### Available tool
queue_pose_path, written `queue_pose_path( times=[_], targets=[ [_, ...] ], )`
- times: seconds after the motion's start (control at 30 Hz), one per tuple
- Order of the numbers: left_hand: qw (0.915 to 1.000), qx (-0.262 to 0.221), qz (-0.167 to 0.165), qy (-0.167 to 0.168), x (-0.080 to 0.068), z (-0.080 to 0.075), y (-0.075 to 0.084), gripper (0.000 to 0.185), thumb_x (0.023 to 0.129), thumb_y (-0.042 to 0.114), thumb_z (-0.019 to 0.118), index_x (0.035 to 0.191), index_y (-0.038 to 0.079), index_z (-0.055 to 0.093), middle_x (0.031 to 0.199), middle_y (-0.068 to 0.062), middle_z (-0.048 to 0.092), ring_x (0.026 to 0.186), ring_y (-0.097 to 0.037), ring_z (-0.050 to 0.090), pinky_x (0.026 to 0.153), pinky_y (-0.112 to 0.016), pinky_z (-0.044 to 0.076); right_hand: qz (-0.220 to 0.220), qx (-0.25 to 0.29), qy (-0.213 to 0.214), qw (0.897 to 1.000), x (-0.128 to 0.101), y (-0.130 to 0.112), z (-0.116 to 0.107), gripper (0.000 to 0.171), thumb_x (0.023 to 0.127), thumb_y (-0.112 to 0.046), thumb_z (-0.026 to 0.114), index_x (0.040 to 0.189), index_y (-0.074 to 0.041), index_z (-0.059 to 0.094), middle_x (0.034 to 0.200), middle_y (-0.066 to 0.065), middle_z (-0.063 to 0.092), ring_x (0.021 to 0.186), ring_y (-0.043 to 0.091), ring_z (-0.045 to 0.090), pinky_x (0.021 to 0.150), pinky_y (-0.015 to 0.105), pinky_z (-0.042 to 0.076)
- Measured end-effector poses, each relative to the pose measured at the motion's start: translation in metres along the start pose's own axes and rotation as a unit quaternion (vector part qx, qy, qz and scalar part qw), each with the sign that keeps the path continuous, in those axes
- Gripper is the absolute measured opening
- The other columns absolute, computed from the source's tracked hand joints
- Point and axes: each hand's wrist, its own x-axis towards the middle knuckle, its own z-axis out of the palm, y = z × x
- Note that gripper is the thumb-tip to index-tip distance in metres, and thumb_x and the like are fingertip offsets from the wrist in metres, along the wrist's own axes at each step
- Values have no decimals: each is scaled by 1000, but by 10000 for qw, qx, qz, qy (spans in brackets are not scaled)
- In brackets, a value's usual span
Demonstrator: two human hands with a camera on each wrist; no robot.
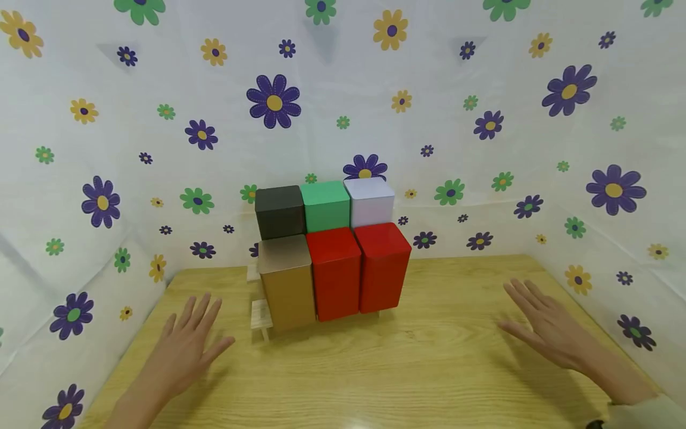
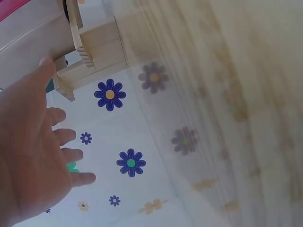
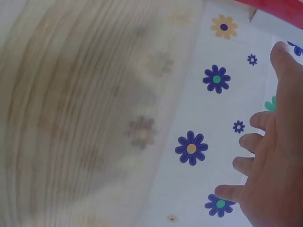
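In the head view my left hand [image 1: 179, 351] hovers over the table's left side, fingers spread, holding nothing. My right hand [image 1: 549, 328] is over the right side, its fingers straight and also holding nothing. Between them, nearer the left hand, several boxes stand in two rows on a light wooden rack [image 1: 261, 314]. The front row has a tan box [image 1: 289, 292], a red box [image 1: 336, 280] and a second red box [image 1: 383, 274]. Behind, higher up, are a black box [image 1: 280, 213], a green box [image 1: 327, 208] and a white box [image 1: 371, 205].
The wooden table [image 1: 375, 369] has a wood-grain top. A white sheet [image 1: 429, 119] printed with flowers surrounds it at the back and both sides. The rack's left end sticks out past the tan box.
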Motion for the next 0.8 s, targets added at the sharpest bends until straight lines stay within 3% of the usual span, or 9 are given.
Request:
queue_pose_path(
  times=[0.23, 0.33, 0.57, 0.8],
  targets=[
    [9993, -360, 6, -58, 11, -2, 7, 78, 89, 61, 36, 147, 14, 14, 151, -11, 16, 137, -35, 11, 102, -60, 20, 110, 621, -199, 9978, 17, -15, 1, 70, 93, -38, 48, 147, -17, 9, 151, 13, 9, 138, 32, 1, 105, 60, 6],
    [9973, -730, 13, -56, 16, -3, 10, 76, 90, 59, 36, 147, 15, 13, 151, -10, 16, 136, -34, 17, 102, -57, 24, 200, 967, -239, 9948, 25, -23, 1, 69, 93, -38, 48, 147, -18, 11, 151, 14, 11, 137, 35, 4, 101, 64, 12],
    [9802, -1931, -314, -300, 29, -3, 12, 71, 91, 58, 34, 147, 25, 5, 151, -8, 14, 134, -36, 20, 102, -57, 23, 160, 1553, -153, 9876, 40, -44, 0, 62, 94, -36, 47, 146, -22, 16, 148, 15, 20, 132, 39, 21, 98, 62, 23],
    [9756, -2173, -219, 206, 47, -2, 18, 74, 90, 53, 42, 147, 21, 9, 150, -10, 18, 134, -35, 22, 102, -56, 24, 112, 1836, -133, 9828, 58, -65, -6, 58, 95, -40, 43, 145, -23, 20, 147, 9, 26, 132, 34, 26, 97, 60, 28]
  ],
)
